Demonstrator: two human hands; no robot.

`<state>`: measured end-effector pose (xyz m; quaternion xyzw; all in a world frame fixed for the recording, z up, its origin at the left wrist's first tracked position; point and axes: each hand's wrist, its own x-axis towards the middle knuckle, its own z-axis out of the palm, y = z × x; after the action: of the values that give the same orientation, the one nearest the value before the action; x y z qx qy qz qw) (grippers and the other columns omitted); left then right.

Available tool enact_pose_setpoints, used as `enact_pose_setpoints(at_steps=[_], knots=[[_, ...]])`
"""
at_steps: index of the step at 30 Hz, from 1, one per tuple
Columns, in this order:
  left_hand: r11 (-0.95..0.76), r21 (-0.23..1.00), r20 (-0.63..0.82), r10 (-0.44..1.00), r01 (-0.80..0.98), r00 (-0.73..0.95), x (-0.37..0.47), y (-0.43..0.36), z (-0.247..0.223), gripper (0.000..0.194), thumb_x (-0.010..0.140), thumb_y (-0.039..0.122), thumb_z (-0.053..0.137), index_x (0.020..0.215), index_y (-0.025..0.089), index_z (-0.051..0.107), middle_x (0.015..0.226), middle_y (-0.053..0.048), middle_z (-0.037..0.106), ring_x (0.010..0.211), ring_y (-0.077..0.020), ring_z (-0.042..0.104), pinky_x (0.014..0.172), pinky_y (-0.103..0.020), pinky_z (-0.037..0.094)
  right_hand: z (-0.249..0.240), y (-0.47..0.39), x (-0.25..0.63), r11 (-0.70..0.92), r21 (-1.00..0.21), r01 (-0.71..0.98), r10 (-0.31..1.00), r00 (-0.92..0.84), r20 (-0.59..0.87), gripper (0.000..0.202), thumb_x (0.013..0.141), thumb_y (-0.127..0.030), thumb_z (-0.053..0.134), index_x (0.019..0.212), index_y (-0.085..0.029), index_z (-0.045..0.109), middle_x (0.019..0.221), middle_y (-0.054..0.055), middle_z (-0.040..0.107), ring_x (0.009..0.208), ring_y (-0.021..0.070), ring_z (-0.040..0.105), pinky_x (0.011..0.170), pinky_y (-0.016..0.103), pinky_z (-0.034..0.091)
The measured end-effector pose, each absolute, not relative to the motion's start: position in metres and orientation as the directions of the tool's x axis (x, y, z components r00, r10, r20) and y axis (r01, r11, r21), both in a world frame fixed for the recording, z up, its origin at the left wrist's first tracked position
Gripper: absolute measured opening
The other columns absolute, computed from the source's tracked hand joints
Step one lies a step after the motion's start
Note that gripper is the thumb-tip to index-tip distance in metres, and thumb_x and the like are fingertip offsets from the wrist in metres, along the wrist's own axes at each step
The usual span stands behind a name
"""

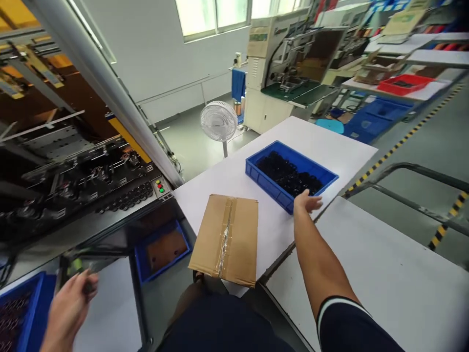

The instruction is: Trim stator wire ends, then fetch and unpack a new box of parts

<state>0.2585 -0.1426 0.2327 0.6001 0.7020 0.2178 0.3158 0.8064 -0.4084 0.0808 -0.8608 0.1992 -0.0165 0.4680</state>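
A worker's right hand point(307, 201) is reaching out to the near corner of a blue bin point(289, 173) sitting on a white bench point(330, 142), fingers spread and open, resting at the bin's rim with nothing gripped. The bin is lying well out on the bench, at an angle to its edge, and is holding a heap of small black parts point(289, 176), glossy and too small to make out singly. By the look of it the reach is only just arriving: the bin is not yet grasped or lifted, and the parts are lying undisturbed inside. Just beside the bin, nearer the worker, a taped cardboard box point(227, 239) is lying flat and sealed, overhanging the bench edge. The left hand point(69, 308) is hanging low at the left, blurred, fingers curled near a dark object; whether it is holding it cannot be told. A second blue bin point(18, 313) is showing at the lower left corner, a machine point(80, 171) standing above it
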Motion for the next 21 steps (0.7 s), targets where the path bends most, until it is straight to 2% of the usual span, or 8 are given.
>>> enact_pose_setpoints(at_steps=[4,6,8,10,12,15,17,21], knots=[[0.061,0.839,-0.204,0.957,0.541,0.207,0.315,-0.178,0.200,0.042,0.078,0.062,0.055,0.078,0.020,0.053,0.058,0.006,0.058,0.054,-0.0107,0.049,0.048,-0.021,0.040,0.125,-0.342,0.746,-0.465,-0.858,0.218,0.173,0.973,0.154,0.056,0.097,-0.037,0.050,0.145,-0.010,0.039,0.156,0.015,0.032,0.145,0.0244,0.028,0.122,0.043,0.025],[0.015,0.879,-0.213,0.907,0.476,0.364,0.348,-0.191,0.188,0.037,0.082,0.057,0.055,0.087,0.021,0.055,0.062,0.004,0.060,0.056,-0.0118,0.052,0.048,-0.022,0.041,0.141,-0.319,0.687,-0.299,-0.835,0.461,0.466,0.835,0.294,0.055,0.092,-0.043,0.056,0.140,-0.018,0.048,0.154,0.008,0.038,0.143,0.0242,0.033,0.120,0.043,0.029],[-0.017,0.910,-0.207,0.846,0.413,0.491,0.376,-0.204,0.182,0.035,0.086,0.054,0.053,0.095,0.020,0.055,0.063,0.004,0.060,0.053,-0.0107,0.049,0.048,-0.022,0.041,0.152,-0.312,0.630,0.039,-0.737,0.675,0.672,0.528,0.519,0.058,0.094,-0.045,0.052,0.142,-0.015,0.043,0.156,0.014,0.034,0.144,0.0294,0.031,0.119,0.053,0.029],[-0.039,0.935,-0.189,0.786,0.352,0.588,0.395,-0.218,0.180,0.033,0.090,0.052,0.050,0.099,0.020,0.053,0.065,0.004,0.059,0.053,-0.0098,0.048,0.050,-0.022,0.041,0.158,-0.314,0.589,0.163,-0.705,0.691,0.736,0.390,0.553,0.063,0.095,-0.045,0.051,0.148,-0.017,0.032,0.155,0.016,0.032,0.145,0.0302,0.030,0.118,0.055,0.029],[-0.041,0.953,-0.176,0.730,0.299,0.661,0.406,-0.228,0.181,0.031,0.092,0.050,0.049,0.100,0.020,0.051,0.068,0.004,0.058,0.056,-0.0095,0.048,0.053,-0.021,0.041,0.159,-0.320,0.564,0.159,-0.765,0.624,0.793,0.381,0.475,0.068,0.095,-0.046,0.051,0.152,-0.018,0.024,0.152,0.018,0.034,0.138,0.0304,0.039,0.114,0.053,0.037],[0.000,0.969,-0.193,0.631,0.249,0.751,0.414,-0.230,0.182,0.030,0.092,0.050,0.051,0.098,0.020,0.049,0.069,0.004,0.058,0.054,-0.0085,0.047,0.052,-0.020,0.041,0.155,-0.329,0.547,0.074,-0.864,0.497,0.845,0.429,0.319,0.077,0.091,-0.052,0.057,0.151,-0.018,0.023,0.141,0.019,0.042,0.109,0.0276,0.056,0.095,0.048,0.052],[0.050,0.969,-0.230,0.535,0.242,0.813,0.418,-0.222,0.178,0.032,0.089,0.051,0.055,0.095,0.020,0.048,0.071,0.003,0.061,0.051,-0.0078,0.047,0.050,-0.021,0.041,0.149,-0.332,0.542,0.007,-0.895,0.446,0.866,0.444,0.228,0.089,0.082,-0.056,0.067,0.150,-0.017,0.025,0.131,0.018,0.047,0.094,0.0246,0.057,0.086,0.046,0.055],[0.128,0.948,-0.317,0.333,0.291,0.888,0.420,-0.207,0.157,0.037,0.083,0.053,0.062,0.090,0.020,0.045,0.075,-0.002,0.070,0.048,-0.0090,0.053,0.049,-0.022,0.043,0.136,-0.335,0.533,-0.139,-0.917,0.375,0.914,0.405,0.028,0.108,0.065,-0.050,0.083,0.150,-0.018,0.023,0.124,0.014,0.050,0.093,0.0243,0.056,0.085,0.045,0.054]])
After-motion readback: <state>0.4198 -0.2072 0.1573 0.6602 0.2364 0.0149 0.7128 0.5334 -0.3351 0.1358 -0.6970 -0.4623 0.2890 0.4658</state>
